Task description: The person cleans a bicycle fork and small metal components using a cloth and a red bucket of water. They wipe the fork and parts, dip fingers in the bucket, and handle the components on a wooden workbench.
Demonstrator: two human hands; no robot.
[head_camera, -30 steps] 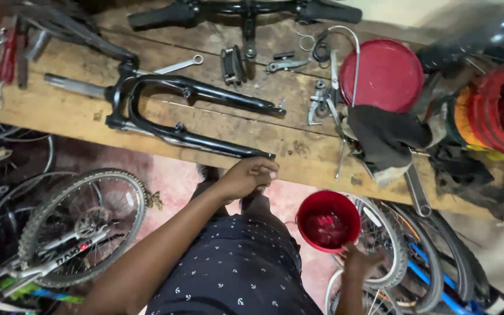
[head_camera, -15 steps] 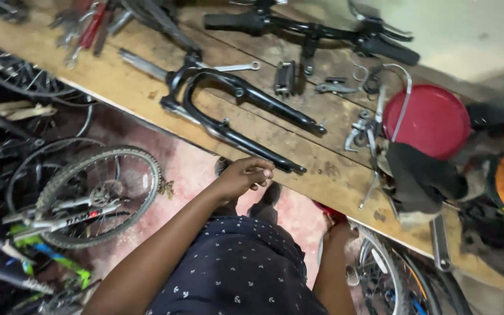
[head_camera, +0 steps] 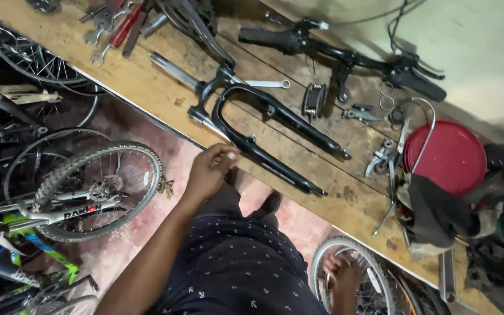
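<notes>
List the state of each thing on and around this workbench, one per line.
Suspension fork: off the bike, lying flat on the wooden bench.
Handlebar: detached, lying at the back.
Red lid: flat on the bench.
Dark rag: crumpled by the lid.
Left hand: curled, at the bench edge.
Right hand: on a wheel rim below the bench.

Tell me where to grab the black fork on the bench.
Grip the fork at its crown, where both legs meet the silver steerer. Come from the bench's near edge, beside the left hand: the crown lies closest to that edge, with bare wood around it, and is likely near the balance point.
</notes>
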